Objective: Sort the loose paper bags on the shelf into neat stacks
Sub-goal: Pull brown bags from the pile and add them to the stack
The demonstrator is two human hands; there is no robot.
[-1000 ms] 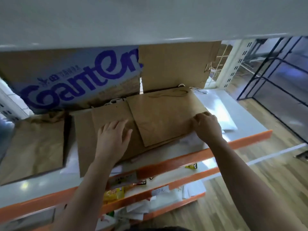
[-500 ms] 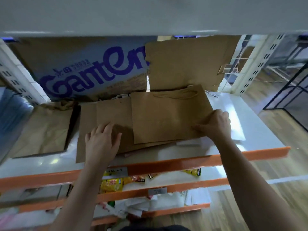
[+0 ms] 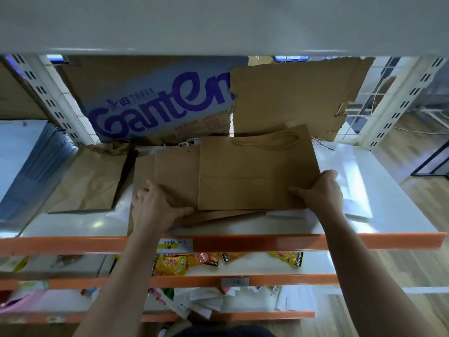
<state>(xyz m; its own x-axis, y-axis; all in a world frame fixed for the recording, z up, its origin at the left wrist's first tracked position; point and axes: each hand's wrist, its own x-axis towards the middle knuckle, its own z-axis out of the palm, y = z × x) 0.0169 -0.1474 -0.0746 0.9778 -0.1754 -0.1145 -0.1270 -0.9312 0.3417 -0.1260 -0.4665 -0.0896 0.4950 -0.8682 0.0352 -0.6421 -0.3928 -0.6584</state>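
Observation:
Several flat brown paper bags lie overlapped on the white shelf [image 3: 388, 215]. The top bag [image 3: 255, 173], with a twisted cord handle at its far edge, sits squarely at the right of the pile. My right hand [image 3: 320, 190] grips its right front corner, thumb on top. My left hand [image 3: 155, 205] presses on the lower bags [image 3: 175, 176] at the pile's left front, thumb out toward the top bag. A separate crumpled brown bag [image 3: 90, 181] lies further left on the shelf.
A Ganten cardboard box [image 3: 155, 103] and a torn cardboard sheet [image 3: 296, 98] stand behind the bags. White bags [image 3: 349, 181] lie at the right. An orange shelf edge [image 3: 291, 242] runs in front, with snack packets [image 3: 175, 263] on the shelf below. Another shelf hangs close overhead.
The top bag has turned from tilted to square with the shelf. My right hand shifted along its right edge and my left hand slid toward the pile's front.

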